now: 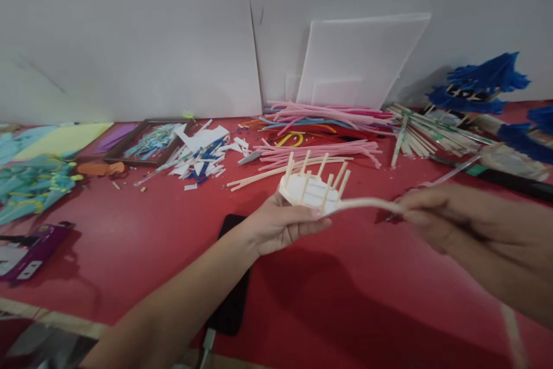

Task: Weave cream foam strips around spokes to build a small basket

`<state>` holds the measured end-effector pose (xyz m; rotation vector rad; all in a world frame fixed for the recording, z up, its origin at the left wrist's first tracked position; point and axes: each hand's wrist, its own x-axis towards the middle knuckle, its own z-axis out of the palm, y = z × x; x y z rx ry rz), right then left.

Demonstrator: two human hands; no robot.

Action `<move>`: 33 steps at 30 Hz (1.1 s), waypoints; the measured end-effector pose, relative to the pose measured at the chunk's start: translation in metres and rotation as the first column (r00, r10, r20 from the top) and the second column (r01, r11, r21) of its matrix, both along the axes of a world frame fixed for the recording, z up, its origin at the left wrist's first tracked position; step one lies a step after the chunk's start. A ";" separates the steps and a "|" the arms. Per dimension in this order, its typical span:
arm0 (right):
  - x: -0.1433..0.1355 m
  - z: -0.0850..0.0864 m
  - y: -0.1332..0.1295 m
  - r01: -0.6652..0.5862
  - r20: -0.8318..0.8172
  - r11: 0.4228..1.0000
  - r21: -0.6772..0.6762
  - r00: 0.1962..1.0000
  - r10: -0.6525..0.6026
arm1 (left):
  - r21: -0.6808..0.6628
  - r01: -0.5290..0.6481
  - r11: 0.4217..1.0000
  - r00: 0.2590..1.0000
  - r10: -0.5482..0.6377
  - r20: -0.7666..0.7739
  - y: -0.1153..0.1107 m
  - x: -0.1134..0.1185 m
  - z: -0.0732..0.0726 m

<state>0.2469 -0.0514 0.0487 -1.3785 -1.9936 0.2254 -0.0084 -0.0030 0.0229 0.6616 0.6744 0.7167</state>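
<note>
Currently my L grip (280,225) clasps 1 flat, round white base (309,189) w/ approx. 7 upright cream sticks (306,187), above the red table (151,254); my R grip (469,228) pinches 1 curved cream strip (367,202) reaching the base's rim.

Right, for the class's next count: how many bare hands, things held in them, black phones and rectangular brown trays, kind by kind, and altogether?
Bare hands (left hand, right hand): 2
Flat white base with upright cream sticks: 1
Bendy cream strip: 1
Flat black phone: 1
Rectangular brown tray: 1
Total: 6
</note>
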 end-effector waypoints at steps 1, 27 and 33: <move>-0.010 -0.002 -0.004 -0.070 -0.031 0.997 -0.029 0.997 0.070 | -0.011 -0.054 0.998 0.998 0.054 -0.032 0.000 0.003 0.001; -0.037 -0.031 -0.008 -0.179 0.140 0.939 0.294 0.980 0.143 | 0.088 -0.080 0.993 0.992 0.088 -0.090 -0.018 0.019 -0.016; -0.041 -0.031 -0.010 -0.142 0.108 0.950 0.278 0.987 0.116 | 0.104 -0.025 0.994 0.995 0.035 -0.099 -0.017 0.020 -0.017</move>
